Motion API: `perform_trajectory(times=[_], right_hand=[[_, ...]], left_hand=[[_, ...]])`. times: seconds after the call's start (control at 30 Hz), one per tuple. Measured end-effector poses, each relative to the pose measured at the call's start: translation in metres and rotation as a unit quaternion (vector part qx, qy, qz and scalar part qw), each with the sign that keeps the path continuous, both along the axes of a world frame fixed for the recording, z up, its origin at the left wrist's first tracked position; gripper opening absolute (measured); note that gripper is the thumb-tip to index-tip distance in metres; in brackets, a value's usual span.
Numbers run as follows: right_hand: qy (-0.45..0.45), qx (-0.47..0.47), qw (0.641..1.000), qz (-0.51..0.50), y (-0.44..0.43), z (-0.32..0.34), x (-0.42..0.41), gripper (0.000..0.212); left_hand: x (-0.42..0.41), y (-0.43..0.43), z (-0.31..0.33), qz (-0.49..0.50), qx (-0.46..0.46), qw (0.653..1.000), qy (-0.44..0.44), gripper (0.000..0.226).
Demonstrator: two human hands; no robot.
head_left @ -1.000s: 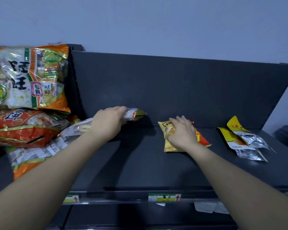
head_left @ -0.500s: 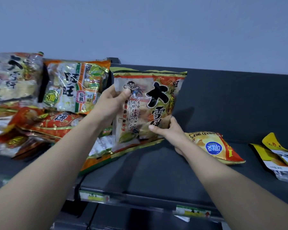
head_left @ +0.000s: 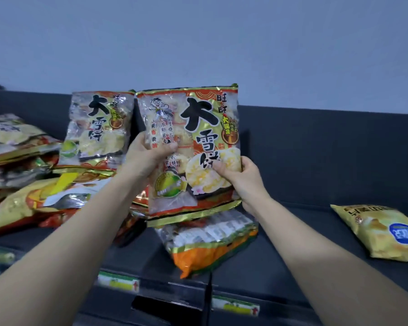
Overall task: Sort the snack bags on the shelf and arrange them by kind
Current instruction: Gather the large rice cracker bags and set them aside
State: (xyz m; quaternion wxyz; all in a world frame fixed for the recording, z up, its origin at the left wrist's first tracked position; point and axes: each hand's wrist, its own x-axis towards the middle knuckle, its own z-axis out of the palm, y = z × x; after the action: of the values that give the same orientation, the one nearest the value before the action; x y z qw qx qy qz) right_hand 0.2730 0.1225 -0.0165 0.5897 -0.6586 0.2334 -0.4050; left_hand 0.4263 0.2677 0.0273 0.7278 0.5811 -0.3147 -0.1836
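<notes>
Rice cracker bag (head_left: 198, 142) upright above shelf (head_left: 311, 215) middle. Left grip (head_left: 146, 156) pinches its left edge; right grip (head_left: 243, 180) clasps its lower right corner. Matching bag (head_left: 97, 128) just left.

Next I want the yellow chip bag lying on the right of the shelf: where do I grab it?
Probably the near-left corner of the yellow chip bag, from the front with the right hand once free. The bag lies flat and puffed, thin at the edges, that corner unobstructed.

Bare forearms (head_left: 85, 231), left hand (head_left: 144, 158), right hand (head_left: 244, 182).
</notes>
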Motion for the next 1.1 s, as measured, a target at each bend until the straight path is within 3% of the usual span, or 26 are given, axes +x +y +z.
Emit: perform_trajectory(times=[0.07, 0.17, 0.3, 0.4, 0.53, 0.57, 0.67, 0.77, 0.93, 1.03, 1.1], right_hand=[[0.031, -0.011, 0.999, -0.016, 0.009, 0.003, 0.022, 0.042], [0.078, 0.032, 0.996, -0.04, 0.014, 0.007, 0.046, 0.071], [0.138, 0.047, 0.987, -0.062, 0.006, -0.001, 0.063, 0.059], [0.133, 0.075, 0.986, -0.065, -0.002, -0.003, 0.077, 0.084], [0.126, 0.093, 0.98, -0.122, -0.012, -0.002, 0.093, 0.112], [0.124, 0.09, 0.979, -0.135, -0.019, -0.004, 0.096, 0.107], [0.099, 0.065, 0.984, -0.134, -0.026, 0.0, 0.103, 0.058], [0.046, -0.002, 0.986, -0.16, -0.013, 0.015, 0.111, 0.034], [-0.052, -0.158, 0.95, -0.263, 0.026, 0.038, 0.125, 0.034], [-0.11, -0.207, 0.935, -0.265, 0.045, 0.056, 0.141, 0.044], [-0.128, -0.232, 0.928, -0.26, 0.062, 0.068, 0.157, 0.043]], left_hand=[[0.025, 0.01, 0.003, 0.023, -0.029, 0.999, 0.026, 0.064], [0.058, 0.023, 0.007, 0.06, -0.057, 0.993, 0.081, 0.078], [0.088, 0.034, 0.003, 0.082, -0.046, 0.989, 0.117, 0.085], [0.101, 0.038, -0.002, 0.075, -0.018, 0.988, 0.136, 0.052], [0.112, 0.037, -0.005, 0.061, -0.005, 0.985, 0.164, 0.055], [0.115, 0.037, -0.005, 0.058, -0.005, 0.984, 0.166, 0.056], [0.122, 0.038, -0.003, 0.052, 0.001, 0.983, 0.176, 0.05], [0.132, 0.041, -0.001, 0.037, -0.01, 0.983, 0.178, 0.038], [0.143, 0.057, 0.007, 0.0, -0.088, 0.978, 0.187, 0.073], [0.16, 0.076, 0.017, 0.0, -0.132, 0.976, 0.173, 0.051], [0.175, 0.091, 0.023, 0.013, -0.141, 0.976, 0.165, 0.052]])
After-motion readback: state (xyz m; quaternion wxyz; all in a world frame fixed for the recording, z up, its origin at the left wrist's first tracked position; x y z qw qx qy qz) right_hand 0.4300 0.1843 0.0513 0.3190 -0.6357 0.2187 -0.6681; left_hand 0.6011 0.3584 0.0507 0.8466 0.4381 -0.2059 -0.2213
